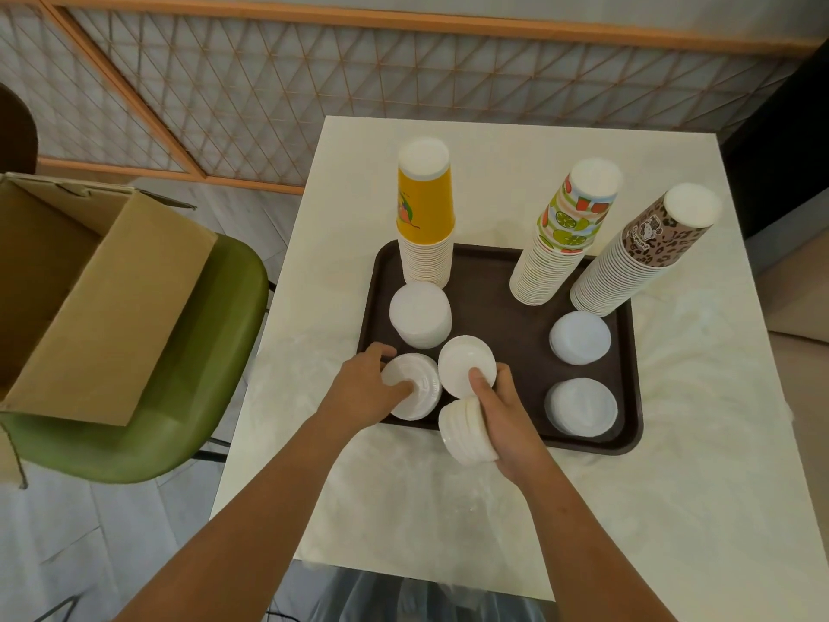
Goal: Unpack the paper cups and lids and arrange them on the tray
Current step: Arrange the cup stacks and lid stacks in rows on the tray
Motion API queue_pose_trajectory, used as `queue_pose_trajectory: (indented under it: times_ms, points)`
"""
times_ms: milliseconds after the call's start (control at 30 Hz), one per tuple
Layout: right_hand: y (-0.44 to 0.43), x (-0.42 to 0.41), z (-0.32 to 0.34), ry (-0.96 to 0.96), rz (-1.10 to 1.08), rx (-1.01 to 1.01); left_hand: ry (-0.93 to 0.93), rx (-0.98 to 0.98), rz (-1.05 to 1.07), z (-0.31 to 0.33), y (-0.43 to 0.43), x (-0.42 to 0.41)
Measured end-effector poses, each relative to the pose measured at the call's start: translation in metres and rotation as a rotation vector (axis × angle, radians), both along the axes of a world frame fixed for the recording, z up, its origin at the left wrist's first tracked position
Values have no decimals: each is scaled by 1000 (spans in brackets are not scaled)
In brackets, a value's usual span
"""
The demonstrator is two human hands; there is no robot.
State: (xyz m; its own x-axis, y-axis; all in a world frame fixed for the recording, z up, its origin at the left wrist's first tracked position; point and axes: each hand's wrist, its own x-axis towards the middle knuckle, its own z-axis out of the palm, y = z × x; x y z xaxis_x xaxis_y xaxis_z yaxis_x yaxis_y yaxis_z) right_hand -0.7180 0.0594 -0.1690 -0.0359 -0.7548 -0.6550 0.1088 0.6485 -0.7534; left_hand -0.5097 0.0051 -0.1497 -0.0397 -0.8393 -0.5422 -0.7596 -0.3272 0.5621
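The right hand's (507,419) fingers are hidden behind the sideways lid stack (464,430) it grips, a ribbed white bundle tipped over the near rim of the dark brown tray (498,316). Only the thumb shows, stretched up onto the middle lid stack (464,361) just beyond. The left hand (363,392) is curled round the corner lid stack (415,388) at the tray's near-left corner, thumb across its moulded top. How many lids each pile holds, nobody could say! Three more smooth round piles lie flat: the left lid stack (420,314) and, down the right side, the far right lid stack (580,338) and near right lid stack (582,407). Along the back stand upside-down towers of paper cups: the yellow cup stack (425,217), lime-print cup stack (560,235) and leopard-print cup stack (641,249), the last near the right rim. Bare tray shows in the centre. A filmy wrap (403,487) on the white table (516,141) is hard to make out. Left, an open cardboard box (67,298) on a green chair (202,374) is cut off by the frame.
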Motion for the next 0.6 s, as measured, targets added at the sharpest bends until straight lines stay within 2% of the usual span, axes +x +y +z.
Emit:
queue_pose_trajectory:
  times_ms: [167,300,367,467,600]
  points:
    - [-2,0,1,27,52,-26,-4,-12,17,0,4,1]
    - [-7,-7,0,47,-23,-53,-6,15,22,2,3,4]
    - [-15,-11,2,33,-79,-68,47,17,99,8,0,5]
    - [-32,-13,5,-17,-122,-57,100,-82,248,19,-13,2]
    - [-54,-11,6,-46,-121,-14,102,-104,286,18,-38,-9]
